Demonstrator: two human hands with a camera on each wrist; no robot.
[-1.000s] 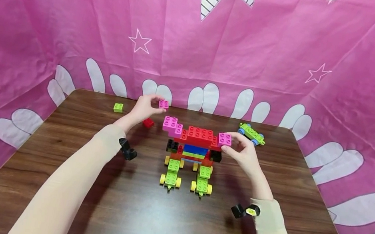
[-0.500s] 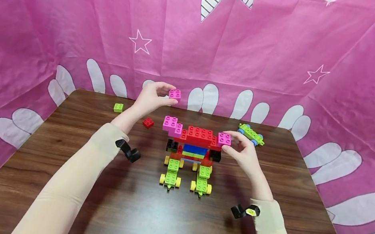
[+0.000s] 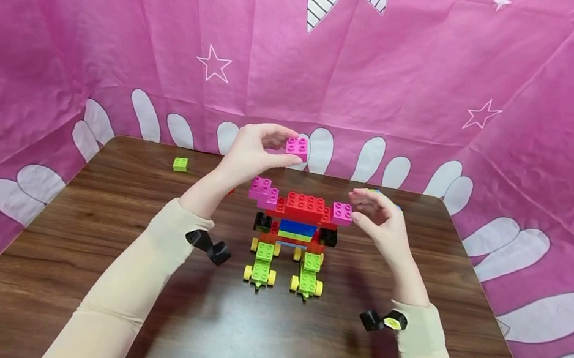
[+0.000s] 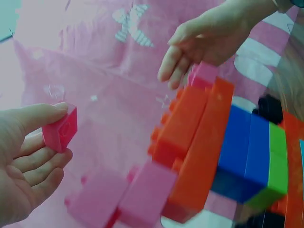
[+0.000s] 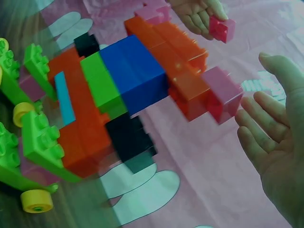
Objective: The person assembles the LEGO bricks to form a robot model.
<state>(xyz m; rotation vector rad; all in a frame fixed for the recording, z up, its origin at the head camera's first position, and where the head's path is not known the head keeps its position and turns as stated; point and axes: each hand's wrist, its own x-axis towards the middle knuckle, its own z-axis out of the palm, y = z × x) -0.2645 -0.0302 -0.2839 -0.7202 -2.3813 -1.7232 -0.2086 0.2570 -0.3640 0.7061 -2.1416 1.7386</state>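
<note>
My left hand point(image 3: 253, 152) pinches a pink square toy brick point(image 3: 297, 148) between thumb and fingers, raised above and behind a brick figure. That figure stands upright on lime wheeled bases point(image 3: 261, 271) with yellow wheels. Its top is a row of red bricks point(image 3: 305, 205), with stepped pink bricks point(image 3: 261, 189) on the left end and a pink brick point(image 3: 342, 212) on the right end. Blue bricks point(image 5: 133, 71) and black bricks point(image 5: 130, 137) sit lower. Beside the right-end pink brick is my right hand point(image 3: 383, 224), fingers parted and holding nothing; the right wrist view shows a small gap.
A lime brick point(image 3: 180, 164) lies at the back left of the wooden table point(image 3: 91, 224). A red brick is mostly hidden behind my left forearm. My right hand covers most of a lime wheeled base at the back right. A pink cloth point(image 3: 390, 83) hangs behind.
My left hand has carried its pink brick rightward and up, over the figure's back. My right hand has let go of the right-end pink brick and drawn slightly away.
</note>
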